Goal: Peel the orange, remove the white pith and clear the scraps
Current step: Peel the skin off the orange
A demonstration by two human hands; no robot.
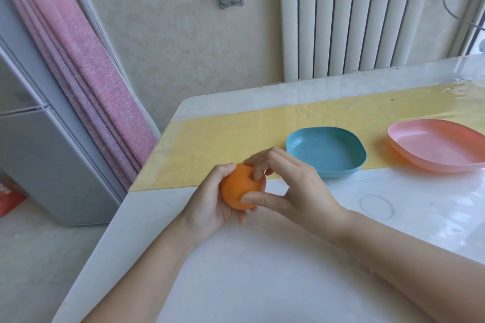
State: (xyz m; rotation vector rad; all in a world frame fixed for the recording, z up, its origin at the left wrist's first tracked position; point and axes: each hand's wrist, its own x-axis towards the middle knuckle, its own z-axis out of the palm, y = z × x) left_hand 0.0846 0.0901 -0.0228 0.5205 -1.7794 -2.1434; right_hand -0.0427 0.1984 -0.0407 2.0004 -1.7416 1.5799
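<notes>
Both hands hold the orange (pixel 240 187) just above the table (pixel 262 270): the left hand (pixel 210 204) cups it, and the right hand (pixel 286 186) pinches it, fingertips (pixel 258 173) digging at the top. To start well, a nail should probably break the rind shallowly, sparing the flesh.

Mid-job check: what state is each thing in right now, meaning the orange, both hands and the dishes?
orange: unpeeled, held above the table.
left hand: grips the orange from the left.
right hand: fingertips on the orange's top, thumb on its front.
blue dish: upright, empty.
pink dish: upright, empty, partly out of frame.
</notes>
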